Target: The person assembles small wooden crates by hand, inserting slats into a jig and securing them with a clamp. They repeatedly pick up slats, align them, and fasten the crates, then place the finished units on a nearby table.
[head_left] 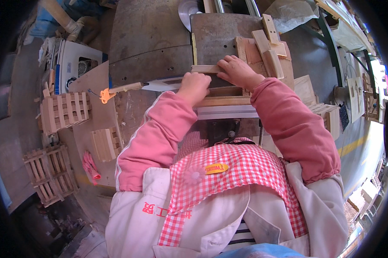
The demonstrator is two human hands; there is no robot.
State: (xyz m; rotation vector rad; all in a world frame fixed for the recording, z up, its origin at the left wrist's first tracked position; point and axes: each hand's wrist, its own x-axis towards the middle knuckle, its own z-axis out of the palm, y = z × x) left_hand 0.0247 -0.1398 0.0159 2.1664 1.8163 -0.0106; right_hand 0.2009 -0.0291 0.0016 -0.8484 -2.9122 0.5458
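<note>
A short stack of thin pale wooden strips (205, 69) lies across the metal machine table (155, 64), in front of me. My right hand (239, 72) is closed over the right end of the stack, its fingers bent on top. Just below the left end, my left hand (194, 87) has its fingers curled in and its knuckles against the near edge of the strips. Whatever lies inside those left fingers is hidden. Beneath both hands runs a wooden fence (224, 100) with a pale metal rail (226, 112) in front of it.
A round saw blade (188, 13) stands at the table's far side. Wooden blocks (268, 47) sit right of my right hand. To the left are an orange-handled tool (106, 95), stacked slatted wood pieces (65, 111), a pink glove (90, 165) and a white machine housing (75, 64).
</note>
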